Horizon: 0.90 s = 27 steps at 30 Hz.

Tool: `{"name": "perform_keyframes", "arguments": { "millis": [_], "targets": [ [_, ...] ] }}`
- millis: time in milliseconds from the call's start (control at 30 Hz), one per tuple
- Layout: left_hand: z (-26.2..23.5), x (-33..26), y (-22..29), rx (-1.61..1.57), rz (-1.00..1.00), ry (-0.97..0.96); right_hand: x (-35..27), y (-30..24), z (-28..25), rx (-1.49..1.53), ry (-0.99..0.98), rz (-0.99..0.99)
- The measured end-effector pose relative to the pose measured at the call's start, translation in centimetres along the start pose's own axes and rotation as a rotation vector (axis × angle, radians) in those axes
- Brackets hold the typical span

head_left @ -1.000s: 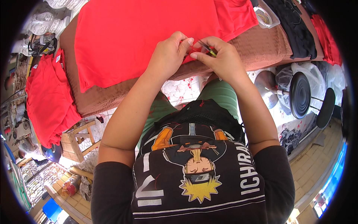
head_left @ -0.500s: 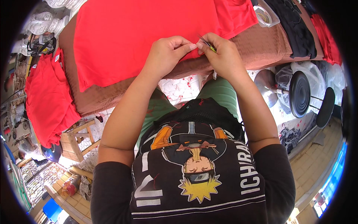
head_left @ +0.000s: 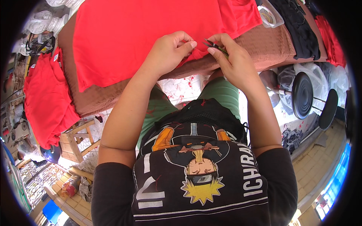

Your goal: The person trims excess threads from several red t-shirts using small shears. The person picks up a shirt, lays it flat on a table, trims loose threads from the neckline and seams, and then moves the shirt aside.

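A large piece of red cloth [head_left: 124,41] lies over the brown-covered table in front of me. Its near edge is raised and creased beside my left hand [head_left: 167,54], whose thumb and forefinger are pinched together there; any thread between the tips is too small to make out. My right hand [head_left: 235,62] is closed around a pair of small thread snips [head_left: 212,45]. The dark blades point left toward my left fingertips, a short gap away, and look slightly parted. Most of the snips' handle is hidden by my fingers.
Red garments [head_left: 47,101] hang at the table's left side, above a wooden stool [head_left: 71,145]. A clear plastic tub [head_left: 269,15] and black cloth [head_left: 294,30] lie at the right. A round black seat [head_left: 302,95] stands beyond my right arm. The table cover [head_left: 264,47] is brown.
My hands were nearly touching over the cloth edge; now they are apart. The right hand has turned, moving the snips slightly right, and the cloth edge is lifted at my left fingers.
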State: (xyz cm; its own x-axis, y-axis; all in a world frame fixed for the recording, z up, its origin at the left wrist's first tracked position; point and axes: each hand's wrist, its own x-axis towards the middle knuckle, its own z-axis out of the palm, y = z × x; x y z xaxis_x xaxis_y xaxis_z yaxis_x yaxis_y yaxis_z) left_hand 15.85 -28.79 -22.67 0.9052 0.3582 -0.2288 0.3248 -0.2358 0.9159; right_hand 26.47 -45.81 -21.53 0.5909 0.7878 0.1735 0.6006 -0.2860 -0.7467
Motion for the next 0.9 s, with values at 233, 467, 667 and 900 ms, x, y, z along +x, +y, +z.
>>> {"name": "perform_keyframes", "arguments": {
  "millis": [233, 467, 667, 900],
  "targets": [
    [-0.1, 0.1, -0.5, -0.064, -0.001, -0.028, -0.6, 0.1, 0.3, 0.013, -0.050, -0.038],
    [0.1, 0.0, -0.2, -0.046, -0.011, -0.003, -0.2, 0.1, 1.0, -0.016, -0.053, -0.072],
    [0.1, 0.0, -0.3, -0.020, 0.004, -0.005, 0.0, 0.1, 1.2, -0.026, -0.056, -0.095],
    [0.4, -0.1, -0.2, -0.165, 0.001, -0.028, 0.0, 0.1, 0.6, -0.093, -0.122, -0.092]
  ]
}}
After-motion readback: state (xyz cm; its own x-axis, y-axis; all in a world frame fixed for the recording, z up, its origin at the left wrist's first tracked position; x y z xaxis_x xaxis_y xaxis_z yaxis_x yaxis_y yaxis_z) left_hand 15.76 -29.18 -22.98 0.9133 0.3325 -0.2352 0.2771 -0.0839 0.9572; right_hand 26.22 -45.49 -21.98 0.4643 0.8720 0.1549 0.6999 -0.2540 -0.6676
